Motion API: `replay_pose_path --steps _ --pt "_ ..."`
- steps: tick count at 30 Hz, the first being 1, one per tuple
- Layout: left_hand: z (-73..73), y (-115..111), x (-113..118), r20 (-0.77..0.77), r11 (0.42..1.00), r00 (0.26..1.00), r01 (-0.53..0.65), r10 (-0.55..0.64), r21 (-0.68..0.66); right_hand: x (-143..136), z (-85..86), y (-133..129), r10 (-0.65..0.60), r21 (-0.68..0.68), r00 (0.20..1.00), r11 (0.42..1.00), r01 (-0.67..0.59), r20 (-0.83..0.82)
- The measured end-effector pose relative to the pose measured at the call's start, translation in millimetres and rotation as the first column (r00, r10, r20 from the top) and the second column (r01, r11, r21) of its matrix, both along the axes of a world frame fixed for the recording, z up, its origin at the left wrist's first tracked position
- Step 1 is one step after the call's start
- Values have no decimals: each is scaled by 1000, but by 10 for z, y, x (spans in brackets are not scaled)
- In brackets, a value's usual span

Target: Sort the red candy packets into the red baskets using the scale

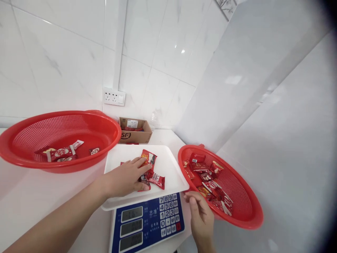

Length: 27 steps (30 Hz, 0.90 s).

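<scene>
Our left hand (129, 176) lay spread over red packets (157, 180) on the white tray (170, 163), our right hand (200, 215) loosely curled beside its near right corner, whether pinching anything we could not tell, bare tray toward the right edge, little room before the right basket (233, 179).

Your left hand (129, 175) hides parts of the packets (157, 180) under it; the bottom edge crops your scale (151, 214); 1 white label (132, 123) is too small for you to read.
</scene>
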<state>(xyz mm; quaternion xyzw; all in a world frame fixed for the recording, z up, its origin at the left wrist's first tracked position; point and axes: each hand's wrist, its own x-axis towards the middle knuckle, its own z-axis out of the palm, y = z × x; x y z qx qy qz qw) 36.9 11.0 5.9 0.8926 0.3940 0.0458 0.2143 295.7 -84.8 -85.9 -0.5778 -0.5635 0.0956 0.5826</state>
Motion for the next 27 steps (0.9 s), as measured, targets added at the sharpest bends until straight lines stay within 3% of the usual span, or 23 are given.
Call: replay_pose_path --steps 4,9,14,21,27 --pt "4 -40 20 -15 999 1000 1 -1 -50 141 -319 -5 -23 -161 996 987 8 -92" --pt "-16 -76 -3 -52 998 998 -49 46 -49 202 -337 112 33 -354 972 928 -116 -231" --pt "24 -58 127 -42 998 998 -58 56 -40 212 -370 150 106 -378 952 901 -214 -287" --pt "0 -29 479 -135 980 971 -193 198 50 218 -362 82 87 -333 959 926 -177 -269" --pt "-45 39 581 -181 990 977 -92 109 104 253 -442 76 107 -323 957 926 -195 -269"
